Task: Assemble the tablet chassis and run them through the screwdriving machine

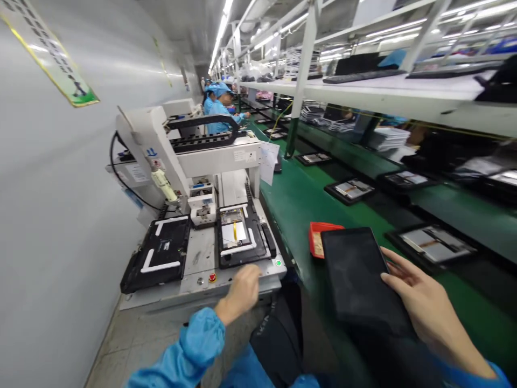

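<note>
Dark tablet (359, 275): one, flat face up, tilted, at the near side of the green bench (288, 196); its top-left corner overlaps the red bin in view, contact not determinable. Lower edge runs into shadow.

Right hand (424, 299): grasping the dark tablet by its right edge, thumb on the near face, fingers behind. The tablet's top and left edges stand outside the grip.

Red bin (326, 225): small, pale contents, set on the bench; a strip of green surface lies between it and the machine's right edge.

Left hand (242, 288): fingers curled in, slightly blurred, just before the front edge of the white machine (220, 161); whether anything sits inside the curl cannot be told.

Right fixture (258, 249): black, bearing an opened tablet (228, 231) with yellow strip. Left fixture (165, 258): black, white corner guides; a band of machine bed separates the two. Red button (212, 278) and green-lit button (278, 263) along the front edge.

Opened units (350, 188): in a row right of the bench strip, spaced apart. Wall (52, 226): beyond the machine's left side.
</note>
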The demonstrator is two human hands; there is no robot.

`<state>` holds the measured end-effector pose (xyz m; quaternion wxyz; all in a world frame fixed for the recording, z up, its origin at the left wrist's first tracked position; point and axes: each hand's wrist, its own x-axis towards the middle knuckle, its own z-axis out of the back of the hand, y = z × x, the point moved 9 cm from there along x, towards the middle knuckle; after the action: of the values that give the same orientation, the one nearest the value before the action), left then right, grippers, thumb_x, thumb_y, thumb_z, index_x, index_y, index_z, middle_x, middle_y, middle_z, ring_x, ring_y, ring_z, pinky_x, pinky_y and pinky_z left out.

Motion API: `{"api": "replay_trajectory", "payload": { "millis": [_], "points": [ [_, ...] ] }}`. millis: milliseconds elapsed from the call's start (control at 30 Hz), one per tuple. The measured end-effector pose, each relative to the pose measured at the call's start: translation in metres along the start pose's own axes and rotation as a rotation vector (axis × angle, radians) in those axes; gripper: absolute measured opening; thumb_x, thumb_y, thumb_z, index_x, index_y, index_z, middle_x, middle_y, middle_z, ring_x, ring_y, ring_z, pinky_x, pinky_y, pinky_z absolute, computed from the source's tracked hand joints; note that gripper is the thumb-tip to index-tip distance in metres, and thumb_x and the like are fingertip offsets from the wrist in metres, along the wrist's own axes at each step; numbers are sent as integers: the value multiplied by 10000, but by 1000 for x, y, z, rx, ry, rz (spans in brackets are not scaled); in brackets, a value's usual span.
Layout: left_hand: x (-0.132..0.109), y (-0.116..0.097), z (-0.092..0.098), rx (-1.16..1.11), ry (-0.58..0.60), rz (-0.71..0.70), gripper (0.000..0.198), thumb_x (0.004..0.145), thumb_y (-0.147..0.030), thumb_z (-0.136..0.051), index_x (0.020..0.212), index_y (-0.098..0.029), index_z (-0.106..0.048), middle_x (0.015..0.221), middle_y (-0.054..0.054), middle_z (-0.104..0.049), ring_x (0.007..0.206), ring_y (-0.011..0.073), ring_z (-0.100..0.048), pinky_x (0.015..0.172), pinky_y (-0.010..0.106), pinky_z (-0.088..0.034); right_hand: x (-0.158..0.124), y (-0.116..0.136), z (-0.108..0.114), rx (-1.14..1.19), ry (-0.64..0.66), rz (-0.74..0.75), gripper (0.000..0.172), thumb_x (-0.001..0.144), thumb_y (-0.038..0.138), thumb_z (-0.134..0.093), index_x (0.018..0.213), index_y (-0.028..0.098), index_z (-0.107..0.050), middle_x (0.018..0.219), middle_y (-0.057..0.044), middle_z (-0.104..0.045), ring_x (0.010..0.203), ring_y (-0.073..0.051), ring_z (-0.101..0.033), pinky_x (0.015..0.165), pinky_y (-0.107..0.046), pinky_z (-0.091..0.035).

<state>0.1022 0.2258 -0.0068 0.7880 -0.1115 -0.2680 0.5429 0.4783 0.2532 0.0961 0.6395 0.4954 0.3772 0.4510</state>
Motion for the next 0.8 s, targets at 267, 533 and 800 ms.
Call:
{"api": "replay_trajectory", "payload": {
  "millis": [267,533,800],
  "points": [
    [29,-38,-109,134,423,120,520,803,7,-396,1297,-72,-538,1428,254,-492,1331,338,-445,1088,524,-346,-92,-59,115,-794,-234,198,633,730,284,-491,1356,327,-576,1039,-87,-748,908,-337,-724,786,-504,-587],
    [12,-95,-110,-338,392,150,309,919,-223,-456,1169,-158,-626,1229,176,-632,1217,334,-532,1061,523,-367,-127,-38,66,-840,-49,200,738,771,133,-419,1504,207,-362,1420,-102,-532,1254,-241,-559,1051,-406,-463],
    [-104,-230,-183,-1686,786,781,658,631,-519,-858,1188,-248,-635,1172,158,-674,978,324,-696,822,444,-548,-95,-50,40,-908,54,151,433,901,380,-555,1302,218,-558,1206,-80,-642,1034,-225,-635,897,-321,-495]
  ]
}}
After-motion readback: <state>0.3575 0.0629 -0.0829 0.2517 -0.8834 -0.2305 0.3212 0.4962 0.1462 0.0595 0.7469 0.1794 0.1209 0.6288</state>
